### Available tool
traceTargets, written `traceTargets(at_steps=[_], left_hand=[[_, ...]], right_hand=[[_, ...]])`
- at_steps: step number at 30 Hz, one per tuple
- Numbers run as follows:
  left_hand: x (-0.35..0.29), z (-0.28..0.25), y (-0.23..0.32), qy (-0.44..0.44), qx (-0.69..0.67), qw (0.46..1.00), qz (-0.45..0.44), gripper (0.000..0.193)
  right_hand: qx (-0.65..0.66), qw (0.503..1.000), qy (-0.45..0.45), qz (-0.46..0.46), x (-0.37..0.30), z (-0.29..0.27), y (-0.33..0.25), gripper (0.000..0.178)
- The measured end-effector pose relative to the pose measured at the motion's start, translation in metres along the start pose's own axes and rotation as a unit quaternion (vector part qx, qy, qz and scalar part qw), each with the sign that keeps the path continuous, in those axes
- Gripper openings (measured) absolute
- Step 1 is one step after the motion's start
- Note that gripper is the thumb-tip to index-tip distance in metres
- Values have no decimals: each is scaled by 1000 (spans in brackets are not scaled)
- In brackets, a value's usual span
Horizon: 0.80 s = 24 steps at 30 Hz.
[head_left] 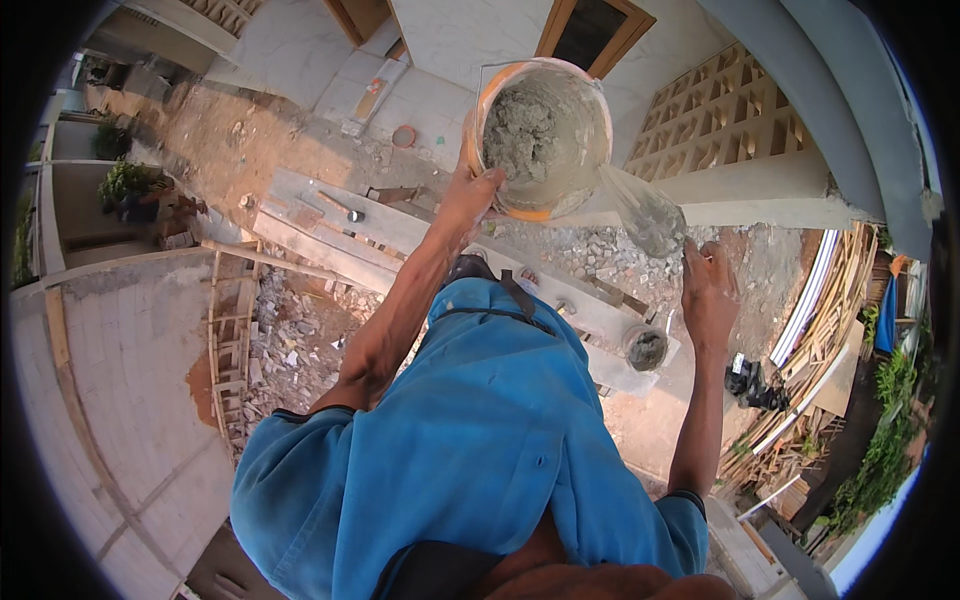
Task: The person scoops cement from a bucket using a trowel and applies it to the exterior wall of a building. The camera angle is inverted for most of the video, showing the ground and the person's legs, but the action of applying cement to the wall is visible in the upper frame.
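Note:
My left hand (470, 195) grips the side of a bucket (575, 190) with an orange rim and a thin wire handle. The bucket is tipped so that its mouth shows. Grey wet mortar (525, 135) lies inside and smears the inner wall. In my right hand (710, 285) is a trowel (648, 215), its blade coated in mortar. The blade's tip lies close to the bucket's right rim; whether they touch I cannot tell. My right fingers are closed at the trowel's handle, which is mostly hidden.
I am up on a plank scaffold (400, 240), with a hammer (340, 207) at left and a small mortar bucket (647, 348) at right. Rubble (285, 335) covers the ground below. A wooden ladder (232, 340) stands left. Ahead is a breeze-block wall (715, 120); bamboo poles (830, 340) lie right.

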State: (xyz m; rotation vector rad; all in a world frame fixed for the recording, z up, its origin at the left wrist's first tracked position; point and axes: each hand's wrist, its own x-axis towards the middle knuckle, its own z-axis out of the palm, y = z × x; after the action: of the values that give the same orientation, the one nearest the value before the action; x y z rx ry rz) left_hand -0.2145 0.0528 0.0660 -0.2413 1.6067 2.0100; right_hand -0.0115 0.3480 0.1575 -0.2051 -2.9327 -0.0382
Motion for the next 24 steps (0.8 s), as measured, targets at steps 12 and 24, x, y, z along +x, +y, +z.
traceTargets(at_steps=[12,24], left_hand=[[-18,-24,13,-96,52,992,65,93],[-30,-16,3,-71,84,990,91,99]], right_hand=[[-105,973,-61,-198,102,12,-72,34],[126,987,-11,-98,59,46,-125,30]])
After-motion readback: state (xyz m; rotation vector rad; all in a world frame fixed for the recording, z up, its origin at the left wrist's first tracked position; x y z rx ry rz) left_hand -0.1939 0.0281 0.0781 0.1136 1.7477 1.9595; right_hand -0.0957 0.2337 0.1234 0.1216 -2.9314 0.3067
